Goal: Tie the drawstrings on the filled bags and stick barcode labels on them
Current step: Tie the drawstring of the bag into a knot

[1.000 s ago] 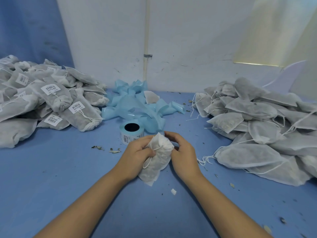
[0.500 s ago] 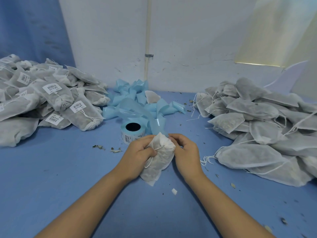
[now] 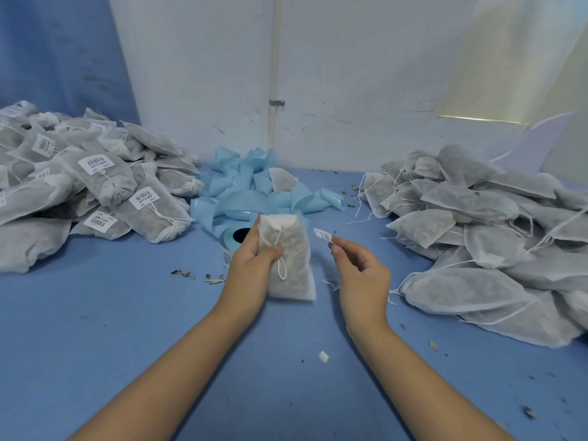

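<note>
Both grips were knotting half a second ago; now left grip clamps the tied bag upright at desk centre, barcode label at its 2 o'clock, pinched by right grip. Tying looks done; labelling next.

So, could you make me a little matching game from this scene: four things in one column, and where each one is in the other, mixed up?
Things
1. drawstring bag
2. barcode label
3. pile of labelled bags
4. pile of unlabelled bags

Places
A. heaped on the right side of the table
B. pinched in the right hand
C. heaped on the left side of the table
D. held in the left hand

Pairs: 1-D, 2-B, 3-C, 4-A.
</note>
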A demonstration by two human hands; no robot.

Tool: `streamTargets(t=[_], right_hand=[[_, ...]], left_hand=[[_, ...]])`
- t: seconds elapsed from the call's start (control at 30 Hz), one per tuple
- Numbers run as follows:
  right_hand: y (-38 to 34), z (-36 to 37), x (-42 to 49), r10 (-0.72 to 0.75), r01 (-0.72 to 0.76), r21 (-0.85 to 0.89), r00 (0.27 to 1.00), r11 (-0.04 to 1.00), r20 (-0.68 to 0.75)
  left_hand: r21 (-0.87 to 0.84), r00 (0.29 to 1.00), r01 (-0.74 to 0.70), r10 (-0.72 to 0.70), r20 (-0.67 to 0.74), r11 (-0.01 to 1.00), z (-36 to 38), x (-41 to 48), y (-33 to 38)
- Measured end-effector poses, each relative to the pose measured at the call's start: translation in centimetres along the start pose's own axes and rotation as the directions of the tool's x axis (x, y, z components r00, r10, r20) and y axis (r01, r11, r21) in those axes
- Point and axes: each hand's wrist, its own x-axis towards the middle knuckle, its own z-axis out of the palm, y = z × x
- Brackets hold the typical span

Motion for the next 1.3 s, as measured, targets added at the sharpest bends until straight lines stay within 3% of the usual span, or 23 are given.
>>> streamTargets(t=[0.17, 0.27, 0.47, 0.93, 1.0, 1.1, 1.2, 1.3], right_hand=[[-0.6, 0.2, -0.7, -0.187, 0.183, -0.079, 0.981, 0.98, -0.046], [-0.7, 0.4, -1.2, -0.347, 0.342, -0.175, 0.938, 0.923, 0.0], [-0.2, 1.3, -2.2, -0.609, 0.622, -0.292, 0.78, 0.727, 0.145], [0.3, 1.6, -2.4, -0.609, 0.713, -0.383, 0.701, 0.587, 0.37], [0.2, 1.7, -2.5, -0.586, 0.683, -0.381, 0.731, 0.624, 0.35], [0.0, 1.5, -2.0, -0.499, 0.543, -0.384, 0.839, 0.747, 0.215], [0.1, 0.9, -1.3, -0.198, 0.248, -0.272, 0.96, 0.93, 0.198], [0.0, 0.7, -0.9, 0.109, -0.093, -0.066, 0.943, 0.993, 0.314]], left_hand=[[-0.01, 0.981, -0.092, 0.089, -0.17, 0.996, 0.6, 0.1, 0.5], [-0.029, 0.961, -0.131, 0.12, -0.25, 0.991, 1.0, -0.1, 0.8], [-0.127, 0.947, -0.086, 0.041, -0.319, 0.988, 1.8, -0.4, 1.2], [-0.247, 0.95, -0.023, -0.055, -0.307, 0.969, 2.0, -0.5, 1.4], [-0.247, 0.957, 0.002, -0.074, -0.282, 0.969, 1.7, -0.4, 1.4], [-0.229, 0.977, 0.048, -0.093, -0.19, 0.972, 1.3, -0.4, 1.4], [-0.189, 0.991, 0.094, -0.109, -0.074, 0.978, 1.0, -0.3, 1.4], [-0.16, 0.994, 0.104, -0.105, 0.001, 0.982, 1.0, -0.1, 1.4]])
